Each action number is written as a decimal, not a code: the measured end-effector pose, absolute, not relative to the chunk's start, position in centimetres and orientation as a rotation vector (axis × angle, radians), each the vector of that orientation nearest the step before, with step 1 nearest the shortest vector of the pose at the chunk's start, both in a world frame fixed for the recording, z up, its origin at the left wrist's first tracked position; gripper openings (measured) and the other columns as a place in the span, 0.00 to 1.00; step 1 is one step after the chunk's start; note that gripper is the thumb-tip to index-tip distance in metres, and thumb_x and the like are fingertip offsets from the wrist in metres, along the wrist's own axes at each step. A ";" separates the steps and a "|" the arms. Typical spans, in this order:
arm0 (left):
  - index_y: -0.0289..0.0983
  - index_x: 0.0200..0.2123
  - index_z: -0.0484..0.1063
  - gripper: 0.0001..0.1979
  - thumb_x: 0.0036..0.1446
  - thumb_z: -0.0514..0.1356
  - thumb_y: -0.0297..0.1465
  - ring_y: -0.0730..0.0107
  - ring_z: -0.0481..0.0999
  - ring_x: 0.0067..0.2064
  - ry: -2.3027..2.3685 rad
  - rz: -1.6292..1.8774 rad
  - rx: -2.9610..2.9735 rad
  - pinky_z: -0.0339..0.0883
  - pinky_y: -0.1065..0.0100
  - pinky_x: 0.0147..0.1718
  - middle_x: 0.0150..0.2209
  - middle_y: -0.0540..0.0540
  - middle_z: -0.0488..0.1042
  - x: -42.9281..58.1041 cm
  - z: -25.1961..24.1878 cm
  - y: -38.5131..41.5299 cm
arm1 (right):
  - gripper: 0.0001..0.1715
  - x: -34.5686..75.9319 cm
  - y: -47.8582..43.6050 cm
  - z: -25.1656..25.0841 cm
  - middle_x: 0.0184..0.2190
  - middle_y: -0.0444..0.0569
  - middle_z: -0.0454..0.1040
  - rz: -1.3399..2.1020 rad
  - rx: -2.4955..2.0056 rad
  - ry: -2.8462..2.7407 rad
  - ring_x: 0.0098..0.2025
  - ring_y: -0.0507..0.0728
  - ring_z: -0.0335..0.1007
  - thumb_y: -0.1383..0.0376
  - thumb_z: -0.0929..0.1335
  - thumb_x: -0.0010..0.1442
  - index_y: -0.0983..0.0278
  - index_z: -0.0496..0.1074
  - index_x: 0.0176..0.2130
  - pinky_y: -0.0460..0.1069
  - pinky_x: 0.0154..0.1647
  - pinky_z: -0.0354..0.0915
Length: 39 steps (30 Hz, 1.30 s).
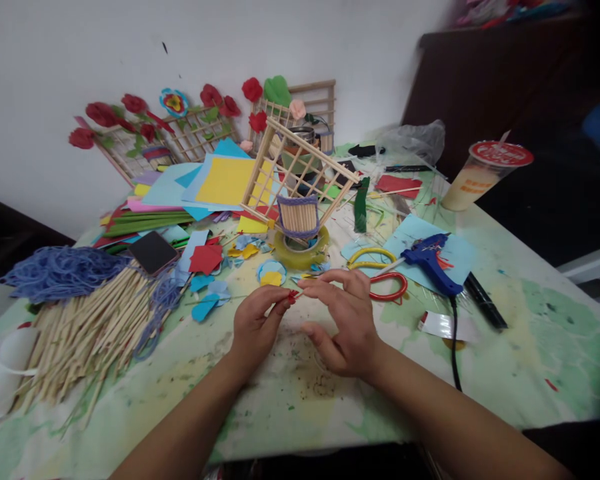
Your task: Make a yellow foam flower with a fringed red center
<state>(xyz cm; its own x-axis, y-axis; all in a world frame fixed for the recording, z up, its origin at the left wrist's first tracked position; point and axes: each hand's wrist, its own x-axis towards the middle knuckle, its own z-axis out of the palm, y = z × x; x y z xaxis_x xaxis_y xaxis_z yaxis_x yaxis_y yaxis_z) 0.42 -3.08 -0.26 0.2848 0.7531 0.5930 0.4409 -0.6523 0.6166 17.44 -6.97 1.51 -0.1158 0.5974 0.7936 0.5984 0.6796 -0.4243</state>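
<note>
My left hand (257, 320) is closed in a pinch on a small red paper piece (293, 297) with frilled edges. A thin pale tip sticks out of the red piece toward my right hand. Just to the right is my right hand (345, 319), its fingers spread and its thumb apart; whether a fingertip touches the pale tip I cannot tell. Close behind the hands lie scissors (389, 287) with red and yellow handles, partly hidden by my right hand. Cut blue paper petals (206, 307) and a red paper shape (205, 259) lie beyond my left hand.
A small stick lattice (300, 167) leans on a tape roll (301, 248). To the right are a blue glue gun (433, 263) with a black cord, a black marker (485, 301) and a drink cup (485, 175). Sticks (87, 327), blue yarn (65, 272) and a phone (153, 253) lie left.
</note>
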 end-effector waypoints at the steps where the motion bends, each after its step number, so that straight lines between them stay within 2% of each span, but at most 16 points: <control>1: 0.38 0.32 0.74 0.04 0.56 0.59 0.28 0.70 0.77 0.33 1.086 1.305 2.220 0.70 0.69 0.33 0.30 0.47 0.78 0.4 -0.2 -3.1 | 0.18 17.5 -7.0 1.5 0.43 0.51 0.76 0.003 -0.952 -1.772 0.46 0.62 0.66 0.60 0.64 0.56 0.64 0.65 0.46 0.59 0.47 0.55; 6: 0.39 0.33 0.74 0.04 0.56 0.59 0.29 0.71 0.76 0.32 1.082 1.362 2.221 0.70 0.69 0.33 0.30 0.47 0.78 0.5 0.0 -3.2 | 0.17 17.6 -7.1 1.4 0.43 0.50 0.76 -0.038 -0.811 -1.822 0.44 0.60 0.66 0.61 0.65 0.56 0.63 0.66 0.46 0.58 0.46 0.56; 11: 0.39 0.35 0.74 0.04 0.56 0.59 0.29 0.71 0.76 0.32 1.103 1.367 2.160 0.69 0.69 0.32 0.28 0.49 0.77 0.3 -0.3 -3.1 | 0.14 17.6 -7.0 1.4 0.38 0.47 0.77 -0.040 -0.827 -1.815 0.43 0.59 0.67 0.61 0.64 0.57 0.61 0.67 0.44 0.57 0.45 0.56; 15: 0.40 0.35 0.74 0.04 0.55 0.59 0.28 0.72 0.75 0.31 1.081 1.373 2.095 0.68 0.70 0.32 0.27 0.50 0.76 0.2 -0.5 -3.2 | 0.15 17.6 -6.9 1.5 0.41 0.49 0.76 -0.031 -0.845 -1.821 0.44 0.60 0.67 0.61 0.64 0.57 0.62 0.67 0.45 0.58 0.46 0.55; 17: 0.40 0.33 0.74 0.04 0.55 0.60 0.29 0.73 0.74 0.31 1.098 1.360 2.027 0.67 0.70 0.32 0.26 0.51 0.76 0.3 -0.5 -3.2 | 0.15 17.6 -6.9 1.5 0.40 0.49 0.77 -0.017 -0.851 -1.838 0.43 0.60 0.67 0.61 0.64 0.57 0.63 0.67 0.44 0.58 0.46 0.55; 23: 0.41 0.30 0.73 0.05 0.51 0.64 0.35 0.75 0.70 0.32 0.794 1.508 1.298 0.67 0.69 0.34 0.30 0.51 0.70 0.7 0.0 -2.7 | 0.12 17.4 -6.9 1.4 0.34 0.48 0.76 0.028 -0.953 -1.818 0.43 0.59 0.65 0.62 0.65 0.57 0.64 0.69 0.41 0.57 0.46 0.53; 29: 0.44 0.27 0.74 0.08 0.46 0.66 0.40 0.75 0.68 0.36 0.611 1.265 0.938 0.67 0.69 0.37 0.32 0.52 0.66 1.4 0.8 -3.5 | 0.09 16.2 -6.6 0.4 0.30 0.47 0.73 0.238 -1.067 -1.991 0.40 0.58 0.62 0.62 0.65 0.58 0.64 0.71 0.37 0.56 0.45 0.53; 33: 0.41 0.26 0.75 0.12 0.42 0.68 0.42 0.73 0.69 0.33 0.710 1.199 1.017 0.67 0.67 0.35 0.30 0.50 0.68 1.5 0.6 -3.8 | 0.06 15.8 -6.4 -0.2 0.27 0.46 0.73 0.274 -1.054 -2.041 0.37 0.55 0.62 0.67 0.64 0.58 0.64 0.71 0.31 0.54 0.43 0.54; 36: 0.40 0.31 0.77 0.17 0.36 0.71 0.40 0.70 0.72 0.35 0.830 1.281 1.054 0.66 0.66 0.38 0.33 0.47 0.74 0.5 0.5 -2.5 | 0.09 16.1 -6.1 0.1 0.24 0.45 0.72 0.249 -1.103 -1.960 0.36 0.55 0.63 0.66 0.64 0.59 0.63 0.71 0.28 0.54 0.42 0.54; 39: 0.38 0.35 0.76 0.13 0.44 0.67 0.37 0.69 0.73 0.37 1.083 1.403 1.239 0.66 0.66 0.38 0.36 0.45 0.76 -1.1 0.1 -0.6 | 0.09 16.6 -5.7 0.5 0.24 0.45 0.73 0.240 -1.143 -1.819 0.35 0.56 0.64 0.65 0.65 0.59 0.62 0.72 0.28 0.55 0.42 0.55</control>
<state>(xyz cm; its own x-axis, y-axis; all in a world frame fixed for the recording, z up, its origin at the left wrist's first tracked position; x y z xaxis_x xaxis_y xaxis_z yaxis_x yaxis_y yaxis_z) -1.10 -0.57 0.07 -0.0461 0.9854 0.1637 -0.0914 -0.1673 0.9817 16.61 -5.69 0.52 -0.1219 0.7850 0.6073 0.6010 0.5453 -0.5843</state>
